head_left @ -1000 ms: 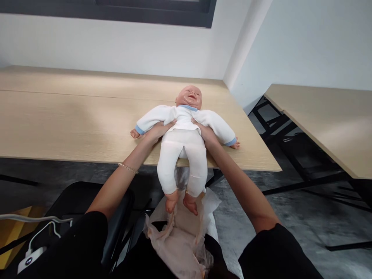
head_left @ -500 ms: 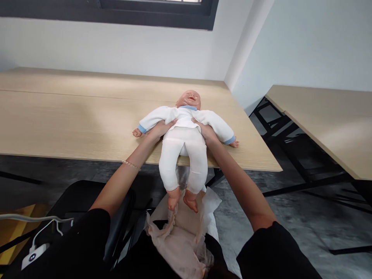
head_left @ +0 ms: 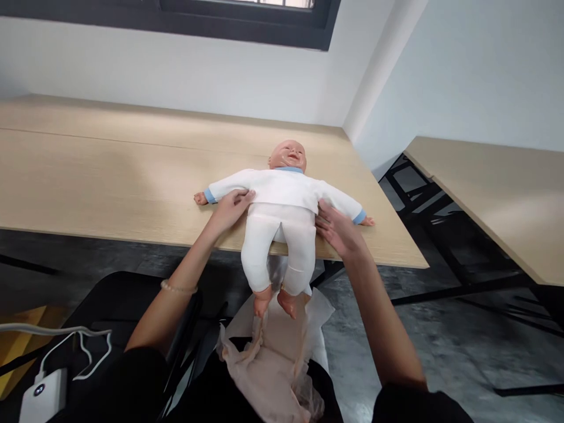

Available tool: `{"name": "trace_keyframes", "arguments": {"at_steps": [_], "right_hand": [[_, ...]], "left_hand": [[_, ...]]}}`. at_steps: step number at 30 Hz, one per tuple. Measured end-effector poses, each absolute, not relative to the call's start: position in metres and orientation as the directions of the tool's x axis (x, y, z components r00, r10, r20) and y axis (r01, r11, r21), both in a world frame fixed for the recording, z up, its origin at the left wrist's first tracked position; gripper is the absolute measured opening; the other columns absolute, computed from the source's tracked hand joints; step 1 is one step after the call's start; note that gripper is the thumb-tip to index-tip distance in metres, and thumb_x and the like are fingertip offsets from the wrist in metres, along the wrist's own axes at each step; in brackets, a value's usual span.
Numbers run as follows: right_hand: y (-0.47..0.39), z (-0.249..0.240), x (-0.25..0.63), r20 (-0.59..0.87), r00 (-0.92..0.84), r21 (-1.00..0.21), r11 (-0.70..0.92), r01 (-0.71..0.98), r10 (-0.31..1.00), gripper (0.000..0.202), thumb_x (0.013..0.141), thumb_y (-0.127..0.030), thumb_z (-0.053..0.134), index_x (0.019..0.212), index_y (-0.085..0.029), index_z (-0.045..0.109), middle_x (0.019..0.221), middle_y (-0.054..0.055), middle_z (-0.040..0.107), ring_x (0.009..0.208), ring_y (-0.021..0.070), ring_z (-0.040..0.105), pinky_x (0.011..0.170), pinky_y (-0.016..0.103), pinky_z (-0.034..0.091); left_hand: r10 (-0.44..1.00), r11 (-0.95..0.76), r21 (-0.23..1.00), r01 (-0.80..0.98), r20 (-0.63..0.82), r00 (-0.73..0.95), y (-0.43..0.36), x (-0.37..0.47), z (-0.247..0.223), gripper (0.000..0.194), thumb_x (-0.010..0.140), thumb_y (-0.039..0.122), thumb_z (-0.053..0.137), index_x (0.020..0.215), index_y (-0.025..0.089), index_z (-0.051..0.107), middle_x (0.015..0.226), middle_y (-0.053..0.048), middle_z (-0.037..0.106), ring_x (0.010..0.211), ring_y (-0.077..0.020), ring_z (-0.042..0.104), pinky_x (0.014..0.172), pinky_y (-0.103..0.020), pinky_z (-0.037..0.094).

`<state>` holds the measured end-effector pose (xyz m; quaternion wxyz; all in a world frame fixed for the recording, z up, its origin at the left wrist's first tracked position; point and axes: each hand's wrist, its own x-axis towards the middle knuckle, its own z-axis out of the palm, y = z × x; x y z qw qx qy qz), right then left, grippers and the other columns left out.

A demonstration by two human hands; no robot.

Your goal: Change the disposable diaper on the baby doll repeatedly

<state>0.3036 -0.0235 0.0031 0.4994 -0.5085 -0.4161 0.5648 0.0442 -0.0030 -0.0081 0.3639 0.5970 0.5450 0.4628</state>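
Observation:
A baby doll (head_left: 279,247) lies face up on the wooden table, its legs hanging over the front edge. It wears a white long-sleeved top (head_left: 284,189) with blue collar and cuffs, and white leggings (head_left: 258,247). My left hand (head_left: 232,210) is at the top's lower left side, thumb and fingers closed on the cloth by the hem. On the other side, my right hand (head_left: 338,228) rests beside the doll's waist, fingers apart and slightly blurred, touching the top's hem. Both doll arms are stretched outward, and its bare feet (head_left: 287,304) dangle below the table edge.
The wooden table (head_left: 110,182) meets the wall under a dark-framed window. A second table (head_left: 497,194) stands at right. Sheer pinkish fabric (head_left: 273,376) lies over my lap. A black chair (head_left: 118,299) and a white device with a cable (head_left: 43,396) are at lower left.
The top's front hem has come down flatter and straighter over the waist of the leggings. My right hand has shifted outward and loosened; the doll's arms lie a little wider.

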Motion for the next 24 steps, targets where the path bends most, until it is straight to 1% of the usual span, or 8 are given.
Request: {"name": "trace_keyframes", "arguments": {"at_steps": [1,4,7,10,16,19,21,24], "right_hand": [[-0.04,-0.002,0.304,-0.156,0.087,-0.979,-0.142,-0.143,0.984,0.068,0.08,-0.052,0.075,0.134,-0.017,0.055,0.135,0.014,0.062,0.115,0.0243,0.066,0.094,0.036,0.058],[-0.09,-0.018,0.299,0.041,0.26,-0.999,0.032,0.04,0.965,0.095,0.068,-0.053,0.084,0.147,-0.023,0.04,0.15,0.015,0.047,0.123,0.0277,0.061,0.101,0.043,0.054],[-0.126,-0.029,0.29,0.123,0.214,-0.957,0.059,0.286,0.969,0.075,0.073,-0.055,0.081,0.134,-0.022,0.052,0.138,0.013,0.058,0.116,0.0286,0.062,0.1,0.048,0.051],[-0.14,-0.033,0.283,0.185,0.195,-0.894,0.082,0.441,0.963,0.065,0.078,-0.057,0.078,0.128,-0.022,0.057,0.127,0.011,0.064,0.113,0.0289,0.062,0.098,0.049,0.049],[-0.138,-0.04,0.272,0.263,0.243,-0.831,0.092,0.548,0.934,0.067,0.082,-0.055,0.075,0.133,-0.019,0.051,0.127,0.012,0.062,0.105,0.0265,0.062,0.09,0.045,0.052],[-0.143,-0.045,0.268,0.328,0.299,-0.843,0.135,0.52,0.896,0.065,0.083,-0.053,0.074,0.132,-0.017,0.05,0.128,0.014,0.059,0.106,0.0245,0.062,0.088,0.041,0.053],[-0.151,-0.05,0.271,0.382,0.364,-0.847,0.164,0.506,0.85,0.059,0.086,-0.051,0.072,0.129,-0.016,0.052,0.125,0.014,0.057,0.107,0.0239,0.061,0.089,0.04,0.053],[-0.169,-0.064,0.285,0.388,0.449,-0.85,0.124,0.512,0.805,0.047,0.09,-0.051,0.066,0.12,-0.016,0.056,0.117,0.012,0.059,0.103,0.0237,0.061,0.09,0.041,0.052]], "left_hand": [[0.984,-0.16,0.933,0.321,0.176,-0.019,-0.014,0.042,-0.01,0.064,0.085,0.066,0.061,0.118,0.012,0.064,0.121,-0.015,0.071,0.114,-0.0295,0.064,0.1,-0.038,0.048],[0.975,-0.219,0.899,0.379,0.218,0.047,-0.057,0.044,-0.015,0.069,0.088,0.061,0.062,0.14,0.015,0.053,0.137,-0.015,0.063,0.124,-0.0299,0.061,0.107,-0.042,0.047],[0.949,-0.313,0.8,0.512,0.29,0.128,-0.094,0.052,-0.022,0.076,0.089,0.056,0.065,0.152,0.021,0.041,0.156,-0.014,0.046,0.142,-0.0318,0.046,0.119,-0.048,0.036],[0.934,-0.351,0.714,0.606,0.31,0.176,-0.113,0.06,-0.03,0.083,0.09,0.055,0.065,0.159,0.027,0.027,0.163,-0.014,0.035,0.15,-0.0333,0.035,0.121,-0.053,0.031],[0.902,-0.4,0.599,0.694,0.39,0.183,-0.12,0.067,-0.04,0.089,0.093,0.053,0.062,0.162,0.026,0.012,0.158,-0.018,0.042,0.146,-0.0349,0.041,0.12,-0.06,0.03],[0.886,-0.414,0.605,0.68,0.438,0.15,-0.13,0.067,-0.046,0.082,0.095,0.05,0.062,0.16,0.024,0.021,0.157,-0.018,0.043,0.145,-0.0336,0.043,0.12,-0.057,0.032],[0.864,-0.415,0.66,0.626,0.501,0.045,-0.142,0.063,-0.055,0.06,0.098,0.041,0.058,0.152,0.022,0.039,0.15,-0.016,0.052,0.138,-0.0294,0.051,0.116,-0.05,0.04],[0.808,-0.369,0.761,0.533,0.546,-0.221,-0.164,0.051,-0.072,0.024,0.1,0.029,0.053,0.118,0.02,0.066,0.116,-0.009,0.07,0.11,-0.021,0.066,0.098,-0.036,0.052]]}}
